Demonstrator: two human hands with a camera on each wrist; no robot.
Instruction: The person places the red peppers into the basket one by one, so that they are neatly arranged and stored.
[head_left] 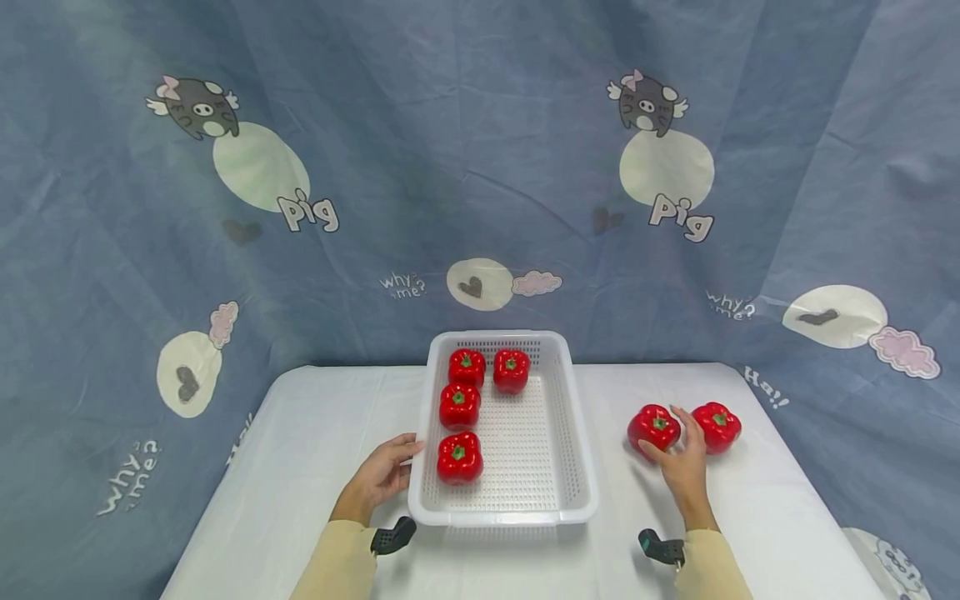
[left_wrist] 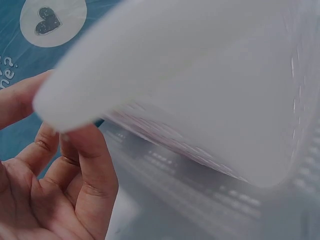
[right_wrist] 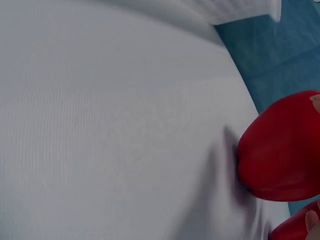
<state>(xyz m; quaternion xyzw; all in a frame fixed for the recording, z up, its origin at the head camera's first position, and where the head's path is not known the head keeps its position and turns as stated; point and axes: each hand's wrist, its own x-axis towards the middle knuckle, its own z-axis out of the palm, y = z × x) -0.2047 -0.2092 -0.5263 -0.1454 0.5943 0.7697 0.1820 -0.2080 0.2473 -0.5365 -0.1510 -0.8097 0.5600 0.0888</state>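
Observation:
A white plastic basket (head_left: pixel 525 467) with perforated walls stands mid-table, holding several red bell peppers (head_left: pixel 460 406) along its left side and back. My left hand (head_left: pixel 384 471) pinches the basket's left rim between thumb and fingers; the left wrist view shows the rim (left_wrist: pixel 75 100) close up. To the right of the basket, my right hand (head_left: pixel 684 462) grips a red bell pepper (head_left: pixel 654 427), thumb on its near left side and fingers on its right. Another red bell pepper (head_left: pixel 717 427) sits just right of those fingers. Only fingertips (right_wrist: pixel 316 102) show in the right wrist view.
The table (head_left: pixel 322 433) has a white cover. A blue cloth (head_left: pixel 525 167) with pig prints hangs behind and around it. Dark wrist-mounted devices (head_left: pixel 393 535) sit at both sleeves.

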